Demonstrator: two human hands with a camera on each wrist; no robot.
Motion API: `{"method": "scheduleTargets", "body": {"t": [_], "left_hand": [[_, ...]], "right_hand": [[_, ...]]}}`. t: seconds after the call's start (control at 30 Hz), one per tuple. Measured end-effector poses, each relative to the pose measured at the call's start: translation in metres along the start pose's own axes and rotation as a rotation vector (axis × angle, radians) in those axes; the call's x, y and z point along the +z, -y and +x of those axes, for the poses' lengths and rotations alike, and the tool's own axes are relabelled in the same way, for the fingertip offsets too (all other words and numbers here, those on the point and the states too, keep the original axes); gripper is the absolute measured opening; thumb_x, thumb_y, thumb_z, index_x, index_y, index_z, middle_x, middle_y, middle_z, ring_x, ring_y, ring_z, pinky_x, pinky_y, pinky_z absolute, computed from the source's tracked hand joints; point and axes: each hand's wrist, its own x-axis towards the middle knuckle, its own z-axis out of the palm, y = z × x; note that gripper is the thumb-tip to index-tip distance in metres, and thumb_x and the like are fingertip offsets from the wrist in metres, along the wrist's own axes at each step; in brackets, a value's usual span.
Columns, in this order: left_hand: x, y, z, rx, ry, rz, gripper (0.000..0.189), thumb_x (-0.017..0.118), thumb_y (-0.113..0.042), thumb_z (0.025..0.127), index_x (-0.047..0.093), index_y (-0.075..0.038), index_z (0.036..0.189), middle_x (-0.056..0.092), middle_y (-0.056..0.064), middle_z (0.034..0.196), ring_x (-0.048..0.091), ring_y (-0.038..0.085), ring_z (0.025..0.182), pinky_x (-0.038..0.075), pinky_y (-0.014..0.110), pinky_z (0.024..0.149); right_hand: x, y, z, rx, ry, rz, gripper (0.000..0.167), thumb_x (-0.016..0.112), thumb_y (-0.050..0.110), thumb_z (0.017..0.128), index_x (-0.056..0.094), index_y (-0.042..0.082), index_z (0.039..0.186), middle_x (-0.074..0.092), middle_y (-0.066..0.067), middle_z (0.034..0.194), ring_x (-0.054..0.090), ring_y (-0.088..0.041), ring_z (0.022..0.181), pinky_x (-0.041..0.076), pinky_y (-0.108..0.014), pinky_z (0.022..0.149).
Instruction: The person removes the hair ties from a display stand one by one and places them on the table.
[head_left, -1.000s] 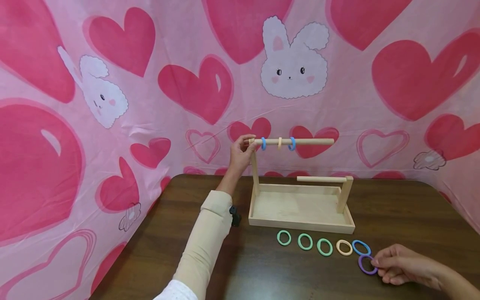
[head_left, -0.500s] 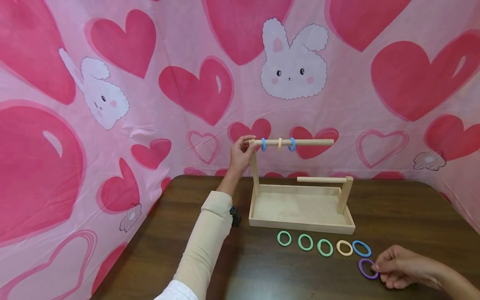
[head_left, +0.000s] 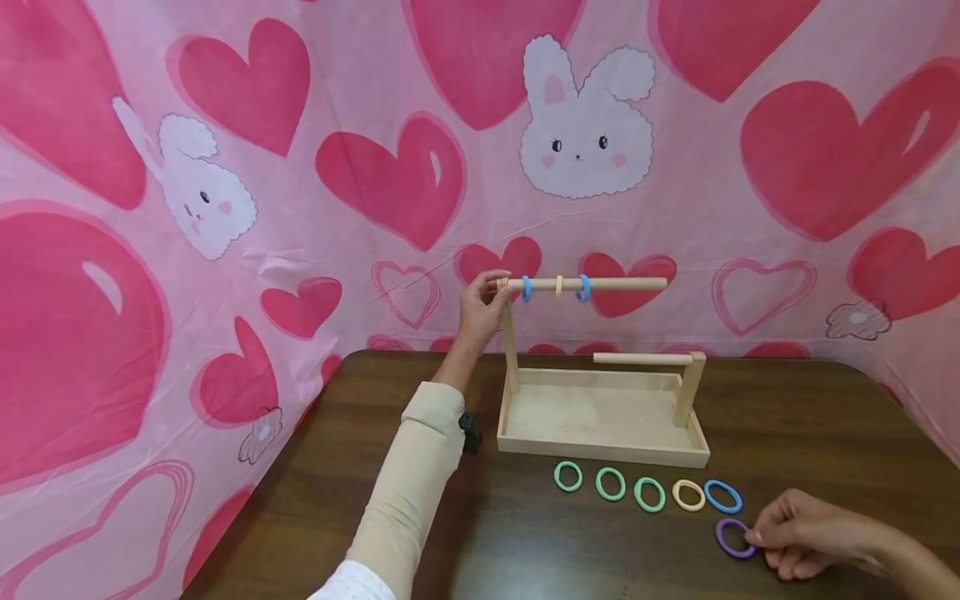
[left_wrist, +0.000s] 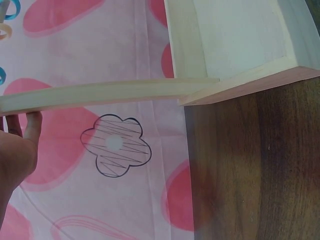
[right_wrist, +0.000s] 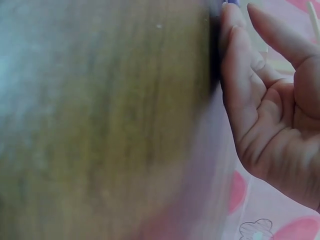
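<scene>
In the head view my left hand [head_left: 483, 304] grips the top of the tall left post of a pale wooden stand [head_left: 600, 454]. Its fingertips [left_wrist: 34, 122] rest against the post in the left wrist view. At the lower right, my right hand [head_left: 817, 537] pinches the right edge of a purple ring [head_left: 718, 537], which lies at table level. Right at the fingertips, only a sliver of purple shows in the right wrist view. Just above it lies a blue ring [head_left: 707, 491]. Two blue rings and a cream ring [head_left: 558, 287] hang from the upper rod [head_left: 630, 284].
Left of the blue ring a cream ring [head_left: 677, 501] and three green rings [head_left: 638, 500] lie in a row before the stand's tray. A shorter rod [head_left: 637, 358] sticks out leftward from the right post [head_left: 690, 392]. A pink patterned cloth [head_left: 442, 83] hangs behind the dark wooden table [head_left: 525, 542].
My right hand and the purple ring have shifted slightly toward me, away from the blue ring. The left hand and the stand have stayed in place.
</scene>
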Motion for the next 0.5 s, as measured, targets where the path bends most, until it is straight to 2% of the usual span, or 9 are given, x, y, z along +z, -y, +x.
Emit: {"method": "scheduleTargets", "body": {"t": [0.17,0.27,0.4,0.5], "left_hand": [[0.000,0.001,0.001,-0.001,0.000,-0.001,0.024,0.067,-0.003,0.095,0.066,0.005,0.118,0.069,0.034,0.107,0.061,0.004,0.075,0.054,0.019,0.073],[0.001,0.002,0.002,0.001,0.003,-0.002,0.025,0.068,-0.003,0.095,0.066,0.006,0.118,0.069,0.035,0.108,0.061,0.003,0.074,0.054,0.019,0.072],[0.001,0.002,0.002,0.001,0.005,-0.006,0.025,0.068,-0.002,0.094,0.066,0.006,0.118,0.068,0.035,0.107,0.061,0.002,0.073,0.055,0.019,0.072],[0.001,0.002,0.001,-0.002,0.001,-0.012,0.025,0.068,-0.001,0.094,0.065,0.007,0.118,0.068,0.036,0.107,0.060,0.002,0.073,0.055,0.018,0.072]], "right_hand": [[-0.003,0.004,0.002,-0.045,-0.016,-0.047,0.038,0.047,0.006,0.104,0.046,-0.031,0.097,0.070,0.010,0.074,0.067,0.003,0.064,0.051,-0.013,0.055],[-0.007,0.011,0.005,-0.072,-0.029,-0.093,0.030,0.046,0.005,0.104,0.051,-0.025,0.102,0.071,0.011,0.077,0.067,0.002,0.067,0.053,-0.015,0.058],[-0.011,0.021,0.011,-0.153,-0.058,-0.178,0.020,0.045,0.002,0.104,0.064,-0.004,0.108,0.071,0.014,0.085,0.067,0.000,0.074,0.056,-0.020,0.062],[-0.012,0.030,0.017,-0.249,-0.088,-0.230,0.032,0.044,-0.002,0.104,0.069,0.016,0.112,0.073,0.015,0.091,0.068,-0.001,0.080,0.058,-0.024,0.066]]}}
